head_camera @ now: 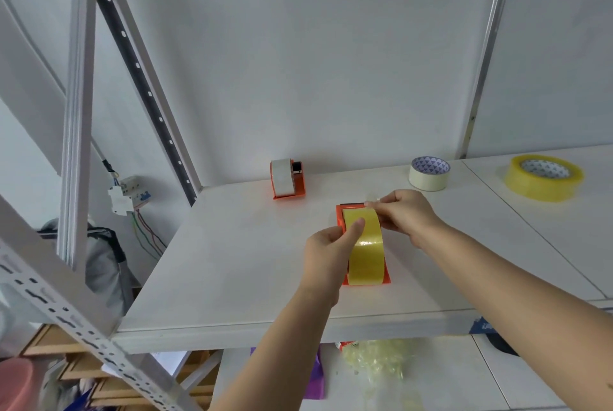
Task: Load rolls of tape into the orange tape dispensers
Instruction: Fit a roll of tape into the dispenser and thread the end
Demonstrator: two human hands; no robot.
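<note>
An orange tape dispenser [339,214] lies on the white shelf [232,261] in front of me, with a yellow tape roll [368,258] seated in it. My left hand [326,253] grips the dispenser's left side, thumb pressed on top of the roll. My right hand [403,213] pinches the tape's loose clear end near the dispenser's far cutter end. A second orange dispenser [288,178], holding a white roll, stands farther back. A loose cream tape roll [430,173] and a loose yellow tape roll [544,178] lie at the back right.
A perforated metal shelf post [79,321] slants across the lower left. A circuit breaker with wires [127,195] hangs on the wall left of the shelf. Crumpled yellowish tape [374,361] and a purple sheet [315,377] lie on the shelf below.
</note>
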